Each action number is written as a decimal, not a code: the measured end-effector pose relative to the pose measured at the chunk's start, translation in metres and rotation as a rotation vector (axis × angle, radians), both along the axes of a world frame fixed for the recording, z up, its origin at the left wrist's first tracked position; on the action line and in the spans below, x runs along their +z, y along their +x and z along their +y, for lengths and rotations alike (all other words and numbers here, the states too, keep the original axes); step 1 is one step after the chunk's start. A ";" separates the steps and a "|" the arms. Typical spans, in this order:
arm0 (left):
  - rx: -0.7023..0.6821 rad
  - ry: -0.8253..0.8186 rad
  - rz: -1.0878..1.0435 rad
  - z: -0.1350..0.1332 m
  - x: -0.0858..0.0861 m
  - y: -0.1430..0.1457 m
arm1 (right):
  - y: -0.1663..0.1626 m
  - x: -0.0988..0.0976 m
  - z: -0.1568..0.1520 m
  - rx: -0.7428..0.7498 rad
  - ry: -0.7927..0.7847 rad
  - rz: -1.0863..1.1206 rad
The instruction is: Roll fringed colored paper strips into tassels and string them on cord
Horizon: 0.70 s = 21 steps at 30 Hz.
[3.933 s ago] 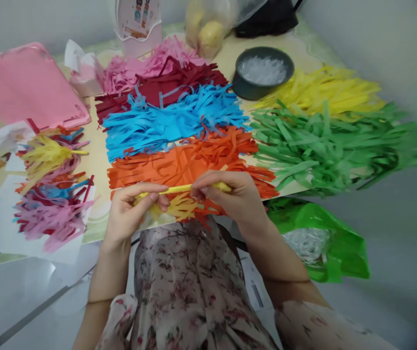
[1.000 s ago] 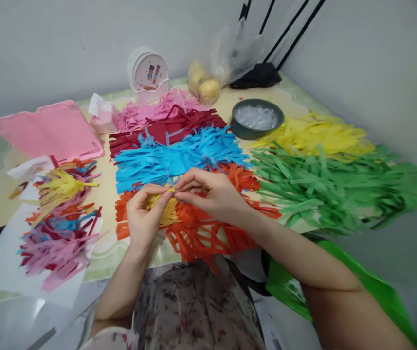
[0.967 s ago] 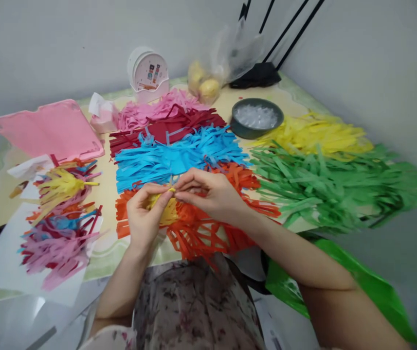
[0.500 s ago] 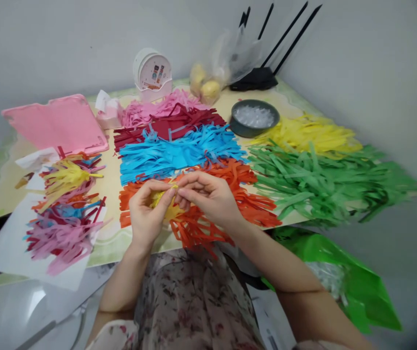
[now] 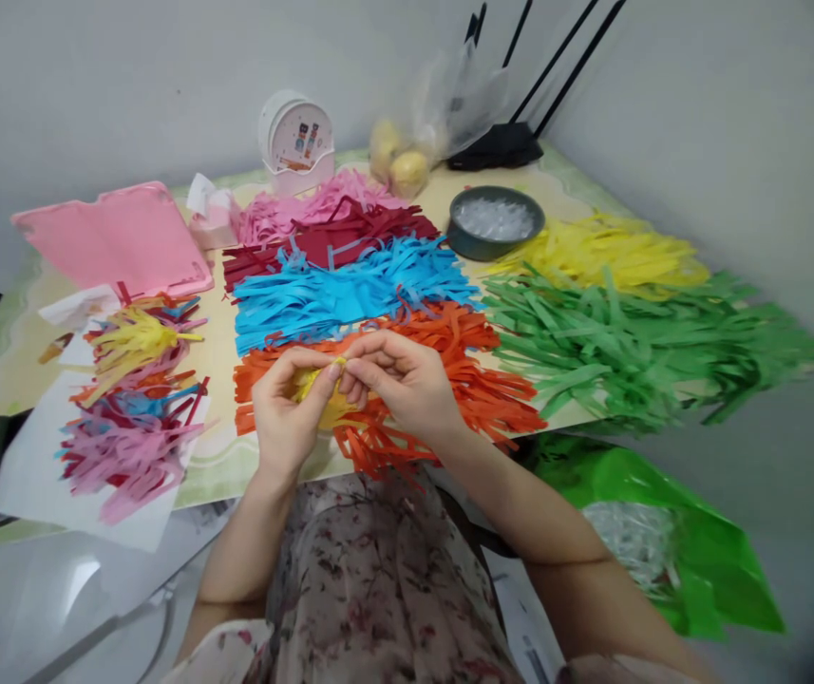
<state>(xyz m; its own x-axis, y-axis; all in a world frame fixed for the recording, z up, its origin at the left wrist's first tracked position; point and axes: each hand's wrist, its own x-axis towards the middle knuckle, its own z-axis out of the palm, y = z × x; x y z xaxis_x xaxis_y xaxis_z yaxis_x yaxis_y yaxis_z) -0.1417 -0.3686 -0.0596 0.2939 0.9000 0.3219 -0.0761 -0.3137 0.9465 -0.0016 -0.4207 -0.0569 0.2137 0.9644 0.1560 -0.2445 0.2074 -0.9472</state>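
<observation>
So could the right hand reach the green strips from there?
Probably yes: little but low-lying orange strips separates the right hand from the green strips, though its fingertips are busy at the yellow paper.

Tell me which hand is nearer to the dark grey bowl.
Right. The right hand is on the near side of the bowl, toward its left; the left hand is farther left.

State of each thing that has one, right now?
Left hand: pinching yellow strips
Right hand: beside the left, grip unclear
Orange fringe: spread out, partly covered
Blue fringe: spread out
Gray bowl: holding white pieces
Green bag: open, white contents showing
Clear bag: holding yellow round things
</observation>
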 end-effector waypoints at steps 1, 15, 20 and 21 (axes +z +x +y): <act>0.002 0.010 0.019 0.000 0.001 -0.001 | 0.001 0.000 -0.001 0.001 0.000 -0.016; -0.080 0.148 0.247 0.004 0.007 -0.011 | 0.016 -0.003 -0.008 0.072 0.016 -0.349; -0.089 0.170 0.284 0.003 0.013 -0.014 | 0.016 -0.003 -0.007 0.083 0.010 -0.331; -0.077 0.189 0.293 0.002 0.013 -0.013 | 0.015 -0.003 -0.007 0.092 0.009 -0.306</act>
